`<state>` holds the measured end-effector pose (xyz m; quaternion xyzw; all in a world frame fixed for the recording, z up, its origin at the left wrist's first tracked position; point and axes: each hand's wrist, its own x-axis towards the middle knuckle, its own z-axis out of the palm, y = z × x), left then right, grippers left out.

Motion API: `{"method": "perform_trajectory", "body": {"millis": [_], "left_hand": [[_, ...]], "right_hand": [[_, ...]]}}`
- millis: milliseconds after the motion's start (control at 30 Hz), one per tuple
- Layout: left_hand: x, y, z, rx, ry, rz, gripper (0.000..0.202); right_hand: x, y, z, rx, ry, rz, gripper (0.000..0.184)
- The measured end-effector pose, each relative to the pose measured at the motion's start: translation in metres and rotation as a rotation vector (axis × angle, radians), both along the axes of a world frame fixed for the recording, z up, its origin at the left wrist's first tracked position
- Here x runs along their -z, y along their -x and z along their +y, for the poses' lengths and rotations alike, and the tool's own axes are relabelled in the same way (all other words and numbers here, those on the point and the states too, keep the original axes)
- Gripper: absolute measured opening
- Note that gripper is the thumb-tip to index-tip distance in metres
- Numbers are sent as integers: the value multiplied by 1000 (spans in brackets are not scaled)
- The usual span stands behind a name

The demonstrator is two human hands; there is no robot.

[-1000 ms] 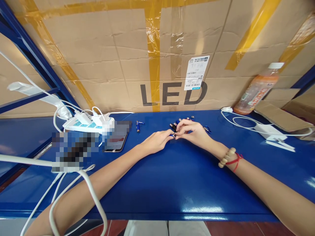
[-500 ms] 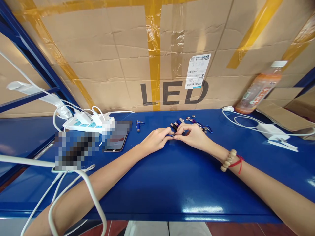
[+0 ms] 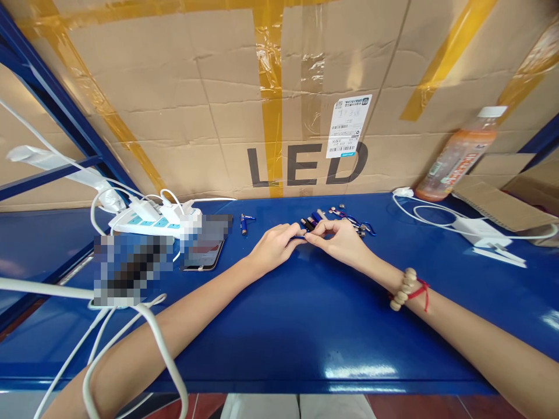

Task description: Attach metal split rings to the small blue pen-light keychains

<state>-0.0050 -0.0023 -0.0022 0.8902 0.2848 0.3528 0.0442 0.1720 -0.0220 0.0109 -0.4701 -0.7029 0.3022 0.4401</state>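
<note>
Phone (image 3: 204, 256) near left hand (image 3: 274, 247), cylinders (image 3: 312, 222) beyond right hand (image 3: 343, 242); both pinch blue piece (image 3: 299, 237) (half-hidden).

I see passing room nearside of the grip, over the blue tabletop (image 3: 262, 326); small tubes (image 3: 306, 224) crowd its far side, then a carton (image 3: 218, 116).

Head-worn view, forward and down

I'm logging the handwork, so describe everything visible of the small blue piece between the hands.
The small blue piece looks slim, its material unclear; only a short stretch shows, lying roughly level. The left hand and right hand pinch it from either side, over the blue table. They cover the rest, so its full shape is hidden.
</note>
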Motion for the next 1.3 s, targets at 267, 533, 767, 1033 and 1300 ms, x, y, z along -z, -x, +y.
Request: {"method": "perform_trajectory", "body": {"millis": [267, 533, 767, 1033, 1300], "left_hand": [[-2, -4, 1, -1, -6, 27, 19], [-2, -7, 0, -91, 14, 101, 23], [-8, -8, -3, -185, 107, 162, 23], [-10, -7, -5, -84, 214, 133, 20], [-5, -7, -2, -32, 160, 125, 19]], "right_hand": [[-1, -4, 4, -21, 97, 63, 36], [3, -8, 6, 75, -210, -110, 30], [1, -16, 9, 50, -463, -211, 23], [4, -18, 13, -32, -498, -175, 19], [9, -20, 18, -72, -452, -192, 20]]}}
